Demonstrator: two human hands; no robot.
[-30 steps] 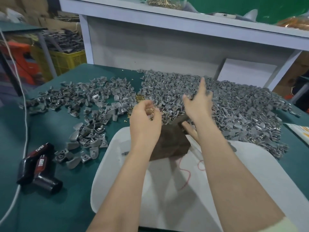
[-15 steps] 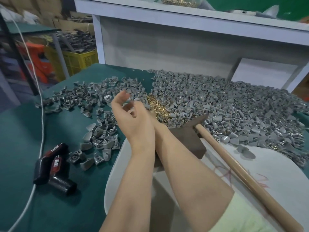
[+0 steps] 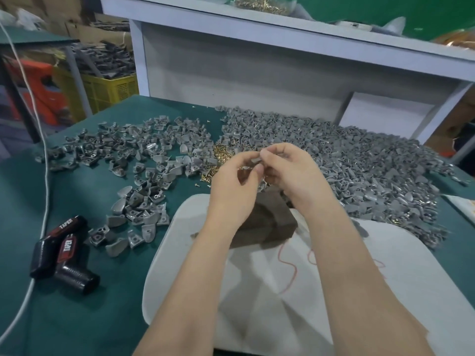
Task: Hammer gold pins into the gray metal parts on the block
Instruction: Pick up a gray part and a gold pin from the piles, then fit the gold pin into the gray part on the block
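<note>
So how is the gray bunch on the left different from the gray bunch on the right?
The left scatter is small and thin, with green table showing between its pieces; the right heap is much bigger and packed tight, hiding the table. The left scatter lies flat; the right heap is piled up. Both are gray metal parts, either side of the gold pins.

matt gray metal parts (image 3: 359,160), shiny gold pins (image 3: 222,152), dark wood block (image 3: 267,219), green felt-like tabletop (image 3: 77,191).
</note>
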